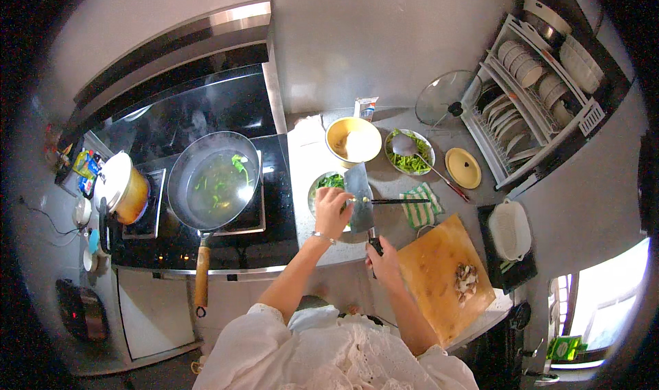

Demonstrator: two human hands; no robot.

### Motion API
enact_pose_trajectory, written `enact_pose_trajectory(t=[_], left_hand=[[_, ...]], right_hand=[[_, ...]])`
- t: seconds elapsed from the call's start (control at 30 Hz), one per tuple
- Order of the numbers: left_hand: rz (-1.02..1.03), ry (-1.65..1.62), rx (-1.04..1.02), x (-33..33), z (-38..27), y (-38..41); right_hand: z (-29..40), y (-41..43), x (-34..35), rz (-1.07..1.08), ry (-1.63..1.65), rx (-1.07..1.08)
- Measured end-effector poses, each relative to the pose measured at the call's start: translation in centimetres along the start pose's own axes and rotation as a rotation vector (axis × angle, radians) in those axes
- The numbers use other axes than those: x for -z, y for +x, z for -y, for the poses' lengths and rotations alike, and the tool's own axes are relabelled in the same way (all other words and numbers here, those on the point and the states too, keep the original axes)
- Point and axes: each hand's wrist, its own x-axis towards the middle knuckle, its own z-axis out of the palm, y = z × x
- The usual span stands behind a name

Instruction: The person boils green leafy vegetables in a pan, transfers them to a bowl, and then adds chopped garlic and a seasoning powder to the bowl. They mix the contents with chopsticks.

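Note:
My right hand (385, 262) grips the handle of a cleaver (360, 199), whose broad blade points away from me over the counter. Small pale bits cling to the blade. My left hand (332, 212) is at the blade's left side, its fingertips by those bits; whether it holds anything cannot be told. Beneath it stands a bowl of leafy greens (329, 181), partly hidden by hand and blade. Black chopsticks (401, 201) stick out to the right from behind the blade. A wooden cutting board (432, 266) bears a small heap of chopped pale-and-brown food (466, 282).
Left, a wok (177, 184) with liquid and some greens sits on the stove, beside a lidded pot (131, 194) over a flame. Behind the blade stand a yellow bowl (332, 151) and a bowl of cut green vegetables (417, 162) with a ladle (404, 145). A dish rack (522, 102) stands right.

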Motion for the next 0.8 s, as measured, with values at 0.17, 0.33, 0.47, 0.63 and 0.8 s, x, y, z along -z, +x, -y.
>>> enact_pose_trajectory(t=[0.17, 0.33, 0.47, 0.63, 0.8], left_hand=[[0.009, -0.014, 0.011, -2.7, 0.9, 0.9], [0.027, 0.136, 0.280, -3.9, 7.0, -2.3], [-0.036, 0.051, 0.084, -3.5, 2.5, -0.5], [0.005, 0.166, 0.209, -3.9, 3.9, -2.0], [-0.019, 0.211, 0.308, -2.4, 4.8, -3.3]], right_hand=[[0.7, -0.7, 0.0, 0.059, 0.059, -0.019], [0.8, -0.6, 1.0, 0.057, 0.191, -0.027], [0.3, -0.8, 1.3, 0.039, 0.254, -0.041], [0.7, -2.5, 2.7, -0.100, 0.313, -0.031], [-2.5, -8.3, 10.0, -0.494, -0.096, 0.206]])
